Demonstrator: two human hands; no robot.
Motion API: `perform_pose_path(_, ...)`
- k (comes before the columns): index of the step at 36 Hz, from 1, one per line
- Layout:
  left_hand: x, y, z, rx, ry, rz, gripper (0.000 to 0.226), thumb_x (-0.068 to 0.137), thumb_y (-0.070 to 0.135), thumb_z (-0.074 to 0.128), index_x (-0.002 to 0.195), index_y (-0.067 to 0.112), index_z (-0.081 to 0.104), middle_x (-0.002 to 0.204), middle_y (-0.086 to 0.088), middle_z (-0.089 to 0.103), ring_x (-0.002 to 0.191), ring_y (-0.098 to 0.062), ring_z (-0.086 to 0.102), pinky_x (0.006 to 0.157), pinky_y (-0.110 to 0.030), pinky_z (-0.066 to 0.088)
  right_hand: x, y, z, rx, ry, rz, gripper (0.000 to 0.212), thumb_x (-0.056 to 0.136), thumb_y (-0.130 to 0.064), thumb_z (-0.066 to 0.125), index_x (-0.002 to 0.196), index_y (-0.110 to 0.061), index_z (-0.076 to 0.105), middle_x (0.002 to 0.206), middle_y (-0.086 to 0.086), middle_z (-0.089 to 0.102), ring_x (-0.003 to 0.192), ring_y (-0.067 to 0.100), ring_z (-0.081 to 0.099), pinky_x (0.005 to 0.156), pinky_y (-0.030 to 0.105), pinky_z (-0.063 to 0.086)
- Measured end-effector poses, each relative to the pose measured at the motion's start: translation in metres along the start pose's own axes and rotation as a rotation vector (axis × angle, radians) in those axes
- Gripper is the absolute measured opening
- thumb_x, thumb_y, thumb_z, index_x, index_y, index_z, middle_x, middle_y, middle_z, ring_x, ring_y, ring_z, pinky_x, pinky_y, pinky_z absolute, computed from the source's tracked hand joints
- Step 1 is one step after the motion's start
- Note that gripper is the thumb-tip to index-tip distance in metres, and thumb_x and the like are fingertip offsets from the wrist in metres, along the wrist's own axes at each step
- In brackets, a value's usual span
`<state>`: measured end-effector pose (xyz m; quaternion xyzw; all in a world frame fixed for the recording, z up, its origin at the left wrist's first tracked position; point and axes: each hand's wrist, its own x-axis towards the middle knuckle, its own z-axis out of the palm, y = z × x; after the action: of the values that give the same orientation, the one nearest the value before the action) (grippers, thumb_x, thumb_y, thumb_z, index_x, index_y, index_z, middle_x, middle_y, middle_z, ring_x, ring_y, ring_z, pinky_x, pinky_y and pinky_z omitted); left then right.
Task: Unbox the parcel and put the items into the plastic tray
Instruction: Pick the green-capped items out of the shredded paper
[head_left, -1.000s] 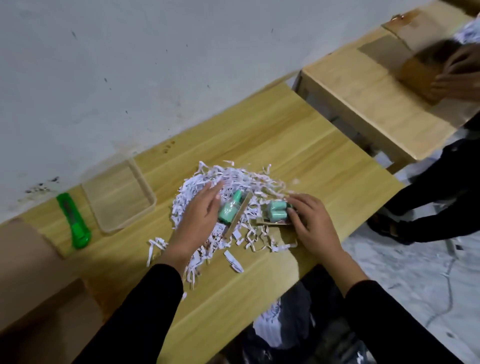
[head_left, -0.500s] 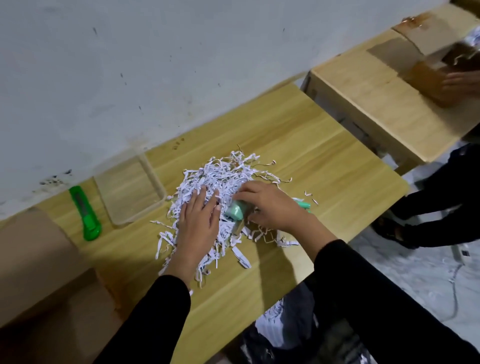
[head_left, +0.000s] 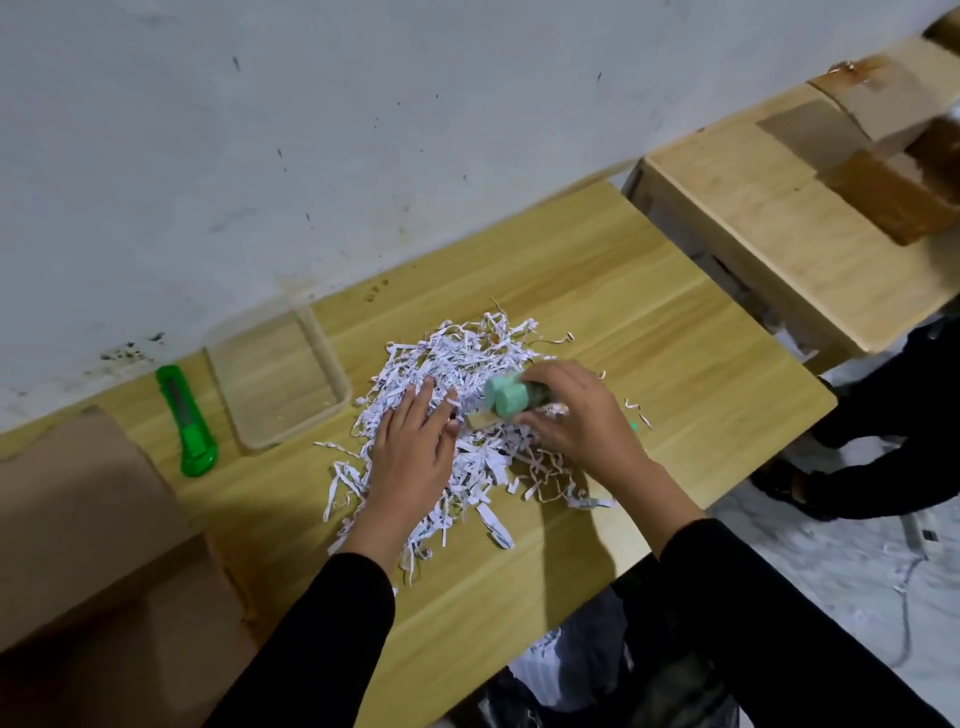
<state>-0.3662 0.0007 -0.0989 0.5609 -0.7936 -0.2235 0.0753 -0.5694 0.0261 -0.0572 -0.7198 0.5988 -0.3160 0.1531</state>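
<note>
Since half a second ago, the pair of mint-green cylindrical plastic items (head_left: 505, 397) has been raised out of the white shredded-paper pile (head_left: 467, 348) at the middle of the wooden desk (head_left: 675, 364). It is gripped by the right hand (head_left: 582, 415), while the left hand (head_left: 415, 452) is laid flat on the shreds with fingers straight. Transfer is judged to be the step in hand: the pair needs carrying left to the clear plastic tray (head_left: 332, 358) near the desk's back edge, then releasing.

The green item (head_left: 506, 397) — its far end hidden inside the right hand (head_left: 582, 421); the cardboard box (head_left: 893, 202) blurs off-frame.
</note>
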Motion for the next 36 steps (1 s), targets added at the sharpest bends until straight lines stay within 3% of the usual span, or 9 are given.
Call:
perform_pose_path(5, -0.001, 0.002, 0.002, 0.006, 0.009, -0.011, 0.069, 0.087, 0.052, 0.0, 0.144, 0.03, 0.032, 0.157, 0.007, 0.014, 0.146, -0.015, 0.007, 0.117, -0.034, 0.004, 0.045, -0.014, -0.011, 0.082, 0.09, 0.088, 0.041, 0.073, -0.023, 0.076, 0.108, -0.009, 0.06, 0.106, 0.006, 0.063, 0.094, 0.014, 0.054, 0.083, 0.026, 0.046)
perform_pose_path(10, -0.003, 0.003, 0.005, 0.036, -0.007, 0.023, 0.064, 0.09, 0.048, 0.001, 0.145, 0.032, 0.028, 0.157, 0.009, 0.013, 0.146, -0.013, 0.005, 0.115, -0.031, 0.0, 0.103, -0.022, 0.008, 0.1, 0.049, 0.105, 0.044, 0.073, -0.023, 0.076, 0.109, -0.005, 0.058, 0.106, 0.008, 0.063, 0.093, 0.012, 0.052, 0.082, 0.023, 0.043)
perform_pose_path(13, -0.001, 0.0, 0.005, 0.035, -0.012, 0.028, 0.054, 0.094, 0.042, 0.015, 0.14, 0.029, 0.04, 0.154, 0.005, 0.027, 0.144, -0.017, 0.02, 0.114, -0.036, 0.009, 0.131, -0.02, 0.036, 0.088, -0.035, 0.124, 0.042, 0.072, -0.018, 0.077, 0.108, -0.007, 0.058, 0.105, 0.007, 0.062, 0.093, 0.012, 0.05, 0.084, 0.027, 0.045)
perform_pose_path(15, 0.0, -0.002, 0.004, 0.08, 0.005, 0.042, 0.046, 0.094, 0.036, 0.025, 0.131, 0.026, 0.052, 0.146, 0.002, 0.042, 0.136, -0.021, 0.038, 0.109, -0.043, 0.026, 0.144, -0.019, 0.055, 0.067, -0.083, 0.131, 0.04, 0.072, -0.015, 0.077, 0.106, -0.008, 0.058, 0.103, 0.007, 0.061, 0.092, 0.018, 0.052, 0.083, 0.033, 0.047)
perform_pose_path(18, 0.001, -0.004, 0.0, 0.138, -0.021, 0.041, 0.049, 0.1, 0.037, 0.017, 0.119, 0.026, 0.061, 0.135, 0.001, 0.056, 0.125, -0.02, 0.053, 0.098, -0.045, 0.044, 0.157, -0.018, 0.081, -0.004, -0.144, 0.143, 0.039, 0.072, -0.016, 0.076, 0.106, -0.01, 0.058, 0.105, 0.008, 0.06, 0.096, 0.025, 0.054, 0.084, 0.036, 0.046)
perform_pose_path(23, 0.004, -0.001, -0.005, 0.195, -0.062, 0.013, 0.069, 0.1, 0.034, -0.002, 0.114, 0.027, 0.066, 0.125, 0.002, 0.063, 0.118, -0.019, 0.059, 0.103, -0.035, 0.036, 0.166, -0.019, 0.103, -0.1, -0.22, 0.144, 0.042, 0.076, -0.019, 0.073, 0.113, -0.011, 0.056, 0.112, 0.009, 0.06, 0.104, 0.027, 0.053, 0.092, 0.04, 0.045)
perform_pose_path(29, 0.002, -0.002, 0.0, 0.124, -0.023, 0.009, 0.05, 0.098, 0.036, 0.018, 0.123, 0.023, 0.06, 0.136, -0.001, 0.055, 0.128, -0.023, 0.05, 0.102, -0.047, 0.04, 0.155, -0.018, 0.08, -0.022, -0.146, 0.178, 0.046, 0.082, -0.015, 0.065, 0.126, -0.011, 0.053, 0.127, 0.011, 0.055, 0.119, 0.028, 0.048, 0.101, 0.037, 0.041)
perform_pose_path(33, 0.002, -0.001, 0.001, 0.056, -0.05, 0.037, 0.064, 0.091, 0.05, 0.004, 0.143, 0.027, 0.034, 0.156, 0.005, 0.02, 0.146, -0.017, 0.012, 0.117, -0.038, 0.009, 0.112, -0.008, 0.037, 0.01, 0.008, 0.187, 0.031, 0.085, -0.012, 0.061, 0.115, -0.004, 0.06, 0.111, 0.015, 0.062, 0.104, 0.028, 0.056, 0.089, 0.035, 0.045)
perform_pose_path(36, 0.0, 0.0, 0.002, 0.071, -0.029, 0.032, 0.072, 0.086, 0.052, -0.005, 0.146, 0.029, 0.027, 0.158, 0.007, 0.011, 0.147, -0.014, 0.004, 0.118, -0.036, 0.005, 0.069, 0.005, 0.005, -0.002, 0.026, 0.197, 0.019, 0.083, -0.006, 0.061, 0.101, 0.0, 0.063, 0.095, 0.016, 0.063, 0.085, 0.023, 0.055, 0.075, 0.029, 0.042)
